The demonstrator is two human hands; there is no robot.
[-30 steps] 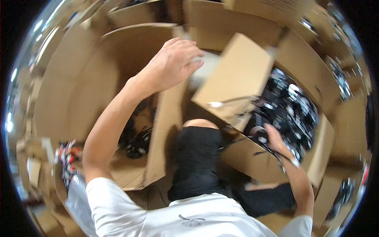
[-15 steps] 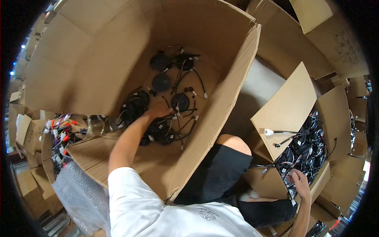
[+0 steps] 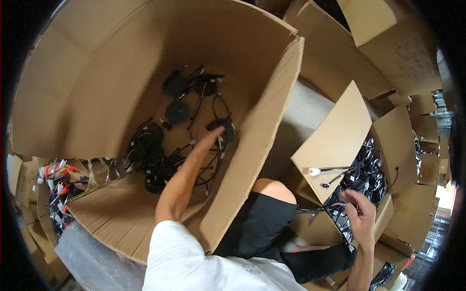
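Observation:
My left hand (image 3: 209, 139) reaches deep into a large open cardboard box (image 3: 262, 145). Its fingers are stretched out and touch a black round part with a cable (image 3: 224, 130). More of these black round parts (image 3: 177, 111) lie tangled with their wires on the box floor. My right hand (image 3: 360, 213) hovers with its fingers apart over a smaller open box (image 3: 335, 140) at the lower right. That box is full of black cabled parts (image 3: 371, 169), and a cable with a white plug (image 3: 315, 171) sticks out over its flap.
Cardboard boxes (image 3: 388, 43) crowd around on all sides. Red and white connectors in clear bags (image 3: 58, 179) lie at the left, with bubble wrap (image 3: 92, 262) below them. My knee in black shorts (image 3: 264, 223) sits between the two boxes.
One second ago my left hand was up at a cardboard flap. It has since gone down into the large box and edged right to a black round part. My right hand shifted slightly.

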